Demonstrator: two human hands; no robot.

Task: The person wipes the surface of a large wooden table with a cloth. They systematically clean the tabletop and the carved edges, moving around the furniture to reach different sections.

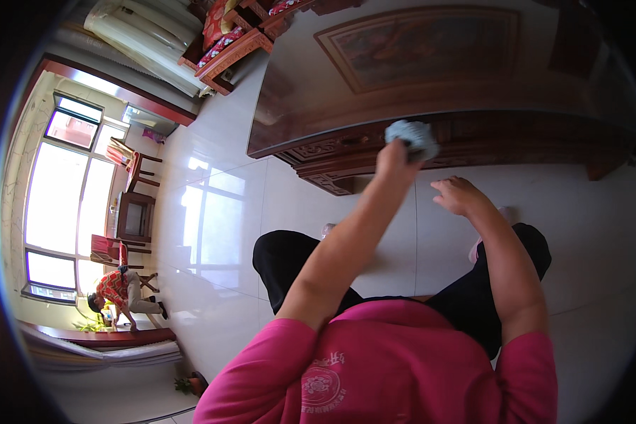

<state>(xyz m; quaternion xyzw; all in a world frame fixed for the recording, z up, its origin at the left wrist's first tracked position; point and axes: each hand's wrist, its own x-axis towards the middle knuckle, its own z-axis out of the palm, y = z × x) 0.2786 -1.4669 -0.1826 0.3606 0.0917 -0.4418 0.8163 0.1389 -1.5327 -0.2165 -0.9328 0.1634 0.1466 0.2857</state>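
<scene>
My left hand [397, 159] grips a light blue cloth [411, 135] against the carved front edge of a low dark wooden table [275, 122]. The cloth covers part of the drawer front, and the fingers are partly hidden by it. To the right, my right hand [458, 193] hangs in the air over the floor just in front of the table, fingers apart, holding nothing. The tabletop is glossy, with a framed picture panel [418, 45] showing on it.
Glossy pale floor tiles [291, 206] lie around my knees. A carved wooden seat [233, 53] with red cushions stands beyond the table's left end. Far left, a person [116, 291] bends over near a plant, beside wooden chairs [135, 167] and a window. A potted plant [193, 384] stands lower left.
</scene>
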